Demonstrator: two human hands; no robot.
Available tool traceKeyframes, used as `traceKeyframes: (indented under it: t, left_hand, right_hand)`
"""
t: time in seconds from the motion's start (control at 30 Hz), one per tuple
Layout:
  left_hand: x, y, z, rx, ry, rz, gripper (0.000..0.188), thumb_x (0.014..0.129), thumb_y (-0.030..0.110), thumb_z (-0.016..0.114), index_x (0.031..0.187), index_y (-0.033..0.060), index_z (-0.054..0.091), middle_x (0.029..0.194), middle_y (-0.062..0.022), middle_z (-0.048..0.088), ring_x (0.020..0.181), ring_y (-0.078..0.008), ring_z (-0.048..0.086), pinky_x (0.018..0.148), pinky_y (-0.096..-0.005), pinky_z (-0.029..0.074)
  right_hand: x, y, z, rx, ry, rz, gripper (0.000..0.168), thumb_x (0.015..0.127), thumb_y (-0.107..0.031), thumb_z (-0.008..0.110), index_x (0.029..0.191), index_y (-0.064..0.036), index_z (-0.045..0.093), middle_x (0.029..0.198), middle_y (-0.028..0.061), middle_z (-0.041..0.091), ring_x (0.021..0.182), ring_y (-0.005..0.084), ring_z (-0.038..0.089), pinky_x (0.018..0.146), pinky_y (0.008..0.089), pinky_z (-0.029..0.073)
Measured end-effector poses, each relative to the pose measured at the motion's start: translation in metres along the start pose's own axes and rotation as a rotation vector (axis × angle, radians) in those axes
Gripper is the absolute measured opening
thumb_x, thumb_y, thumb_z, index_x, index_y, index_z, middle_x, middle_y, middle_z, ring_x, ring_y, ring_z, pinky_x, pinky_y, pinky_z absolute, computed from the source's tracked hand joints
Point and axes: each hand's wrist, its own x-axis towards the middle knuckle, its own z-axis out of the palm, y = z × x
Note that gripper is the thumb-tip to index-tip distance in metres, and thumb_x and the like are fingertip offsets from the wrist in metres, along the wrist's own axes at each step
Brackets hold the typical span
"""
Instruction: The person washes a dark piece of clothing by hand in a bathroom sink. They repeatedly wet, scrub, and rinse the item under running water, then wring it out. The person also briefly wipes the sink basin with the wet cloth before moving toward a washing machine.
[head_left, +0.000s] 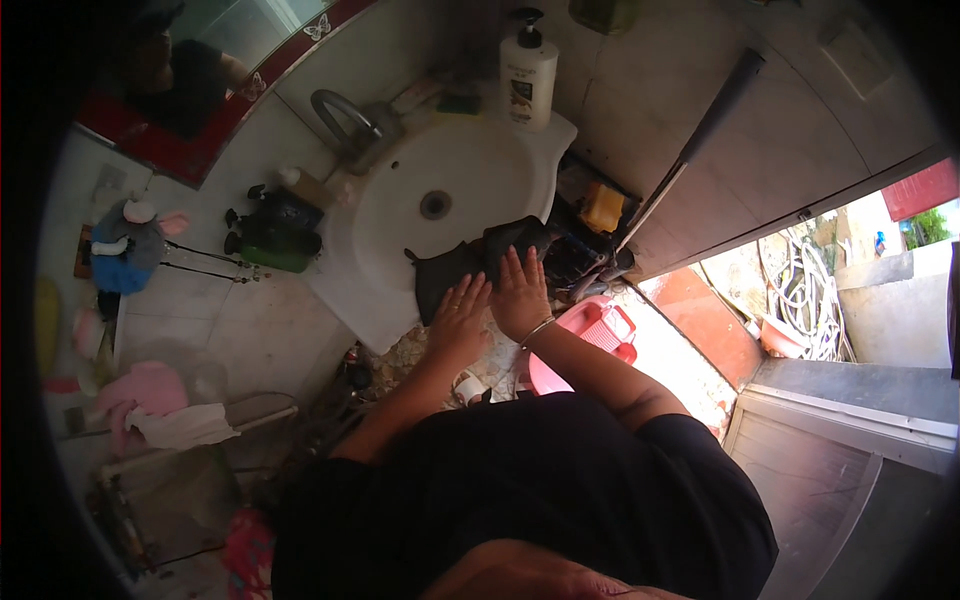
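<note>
A dark cloth (446, 276) lies over the front rim of the white washbasin (390, 225), partly inside the bowl and partly hanging over the edge. My left hand (459, 319) rests on its lower part with the fingers stretched out flat. Beside it, my right hand (521, 292) lies on the bunched right part, fingers extended and a bracelet on the wrist. Neither hand is seen closing around the cloth; the thumbs are hard to make out. The drain (435, 205) shows behind the cloth, and the curved metal faucet (345, 120) stands at the back.
A white pump bottle (529, 82) stands on the basin's back right corner. Dark and green pump bottles (281, 251) are at the left. To the right, a long-handled tool (690, 142) leans against the wall. A pink plastic basin (574, 337) sits on the floor below.
</note>
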Motion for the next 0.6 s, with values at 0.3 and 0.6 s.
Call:
traceKeyframes:
  t: [0.3,0.6]
  left_hand:
    - [-0.016,-0.051,-0.024,-0.060,0.339,-0.128,0.050,0.076,0.029,0.068,0.120,0.0084,0.058,0.126,-0.0121,0.056,0.110,-0.0326,0.055,0.093,-0.0460,0.041]
    - [-0.017,-0.059,-0.007,-0.016,0.328,-0.163,0.049,0.082,0.040,0.063,0.123,0.0138,0.057,0.122,-0.0090,0.057,0.112,-0.0300,0.050,0.097,-0.0444,0.035]
  right_hand:
    - [0.051,0.036,-0.042,0.203,-0.191,0.008,0.039,0.071,-0.023,0.066,0.108,-0.012,0.066,0.101,0.0126,0.066,0.096,0.0338,0.061,0.083,0.0465,0.049]
    - [0.284,0.119,-0.087,0.359,0.266,0.280,0.103,0.071,-0.040,0.081,0.143,0.004,0.021,0.144,0.0236,0.033,0.130,0.0331,0.038,0.104,0.0399,0.038]
